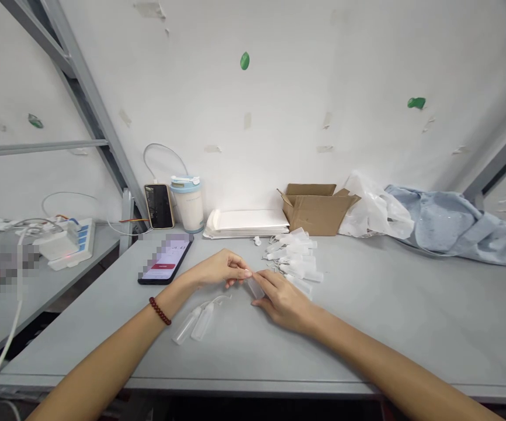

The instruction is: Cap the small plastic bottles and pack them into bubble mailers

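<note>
Over the middle of the grey table, my right hand [286, 298] holds a small translucent plastic squeeze bottle [255, 287] between thumb and fingers. My left hand [225, 269] pinches at the top end of this bottle, where the fingertips of both hands meet and hide its neck. Two similar bottles [203, 321] with thin bent tubes at their tops lie side by side below my left hand. Behind my right hand is a pile of several such bottles [299, 257], their narrow ends pointing left. A small white piece [257, 240] lies just beyond the pile.
A phone [165, 259] with a lit screen lies left; another phone [159, 206] leans beside a lidded cup [189, 204]. Along the wall are white flat packs [248, 221], an open cardboard box [318, 210], a plastic bag [373, 210] and blue cloth [450, 225]. A power strip [78, 242] sits far left.
</note>
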